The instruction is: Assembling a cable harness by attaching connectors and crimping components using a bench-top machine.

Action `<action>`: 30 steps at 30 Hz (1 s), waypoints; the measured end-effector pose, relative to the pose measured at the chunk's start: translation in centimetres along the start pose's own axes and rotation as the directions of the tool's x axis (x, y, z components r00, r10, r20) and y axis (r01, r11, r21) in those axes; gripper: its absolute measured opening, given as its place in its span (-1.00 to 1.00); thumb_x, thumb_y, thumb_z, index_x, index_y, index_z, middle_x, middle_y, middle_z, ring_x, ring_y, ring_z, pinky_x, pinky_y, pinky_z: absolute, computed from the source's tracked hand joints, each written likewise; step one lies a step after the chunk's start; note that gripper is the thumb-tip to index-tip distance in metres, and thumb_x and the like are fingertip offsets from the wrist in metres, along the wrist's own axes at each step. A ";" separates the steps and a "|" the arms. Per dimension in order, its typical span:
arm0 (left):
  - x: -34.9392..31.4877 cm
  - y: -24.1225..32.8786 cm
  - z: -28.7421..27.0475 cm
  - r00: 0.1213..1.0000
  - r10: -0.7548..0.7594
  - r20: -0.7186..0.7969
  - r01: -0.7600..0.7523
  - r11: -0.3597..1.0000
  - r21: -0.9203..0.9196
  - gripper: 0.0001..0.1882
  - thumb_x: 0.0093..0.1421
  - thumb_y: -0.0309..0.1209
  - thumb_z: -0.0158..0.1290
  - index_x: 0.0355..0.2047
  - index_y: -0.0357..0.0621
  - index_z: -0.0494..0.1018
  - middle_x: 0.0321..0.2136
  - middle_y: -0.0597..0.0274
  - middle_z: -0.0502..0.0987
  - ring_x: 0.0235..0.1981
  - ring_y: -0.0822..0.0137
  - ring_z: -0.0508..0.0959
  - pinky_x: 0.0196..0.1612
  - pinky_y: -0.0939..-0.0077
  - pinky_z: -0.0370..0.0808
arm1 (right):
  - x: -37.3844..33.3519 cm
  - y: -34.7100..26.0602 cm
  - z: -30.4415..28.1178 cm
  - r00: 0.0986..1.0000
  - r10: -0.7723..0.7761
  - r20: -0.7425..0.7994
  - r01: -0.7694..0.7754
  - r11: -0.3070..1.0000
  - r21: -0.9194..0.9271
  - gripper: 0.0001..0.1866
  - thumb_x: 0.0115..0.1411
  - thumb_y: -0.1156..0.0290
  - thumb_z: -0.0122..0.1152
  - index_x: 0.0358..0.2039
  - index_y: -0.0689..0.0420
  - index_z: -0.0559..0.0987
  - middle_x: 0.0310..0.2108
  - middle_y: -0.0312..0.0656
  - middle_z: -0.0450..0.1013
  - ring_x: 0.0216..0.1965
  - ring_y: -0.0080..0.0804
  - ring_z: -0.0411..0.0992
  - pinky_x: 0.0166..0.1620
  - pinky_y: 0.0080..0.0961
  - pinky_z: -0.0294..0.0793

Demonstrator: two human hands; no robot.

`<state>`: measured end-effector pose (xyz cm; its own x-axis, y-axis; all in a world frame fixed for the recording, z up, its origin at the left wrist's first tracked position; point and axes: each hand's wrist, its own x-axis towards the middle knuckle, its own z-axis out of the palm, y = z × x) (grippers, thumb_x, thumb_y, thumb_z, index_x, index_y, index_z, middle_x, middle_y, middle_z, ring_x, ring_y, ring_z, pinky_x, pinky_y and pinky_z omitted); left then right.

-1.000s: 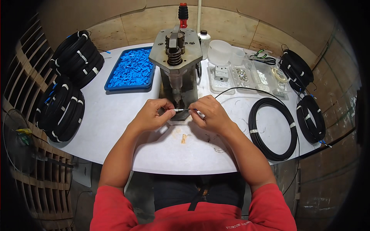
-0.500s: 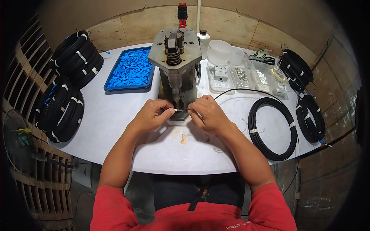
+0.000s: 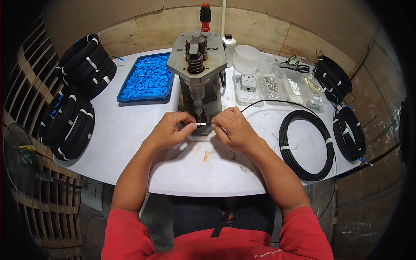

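Observation:
Between thumb and fingers, my left hand pinches a small white connector at the front of the metal press. My right hand grips the thin black cable close to its end, and that end meets the connector in the gap between my hands. How deep the cable sits inside cannot be seen. From my right hand the cable arcs over to a black cable coil tied with white bands. Directly behind my fingers stands the press, with a spring on top and a red-and-black handle.
Left of the press lies a blue tray full of small blue connectors. Stacked black coils stand at the far left, more coils at the right. Behind the right hand are clear containers of small parts, a metal block and a bottle.

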<state>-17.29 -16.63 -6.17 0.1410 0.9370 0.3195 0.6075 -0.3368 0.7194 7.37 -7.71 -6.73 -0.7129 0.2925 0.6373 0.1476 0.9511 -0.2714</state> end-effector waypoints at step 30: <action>0.1 0.3 -0.1 1.000 -0.014 0.007 0.014 1.000 0.015 -0.75 0.25 -0.31 0.23 -0.26 -0.30 0.63 -0.41 0.07 0.67 -0.48 0.35 0.61 -0.41 0.46 0.52 | -0.1 0.0 0.2 1.000 0.026 -0.006 -0.025 0.999 0.025 -0.94 0.19 0.51 0.29 -0.33 0.20 0.59 -0.46 -0.16 0.50 -0.34 -0.21 0.50 0.03 -0.26 0.37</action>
<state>-17.18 -16.70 -5.82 0.1381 0.9425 0.3045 0.6208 -0.3219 0.7148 7.26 -7.77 -6.95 -0.7049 0.3173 0.6344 0.1486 0.9406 -0.3053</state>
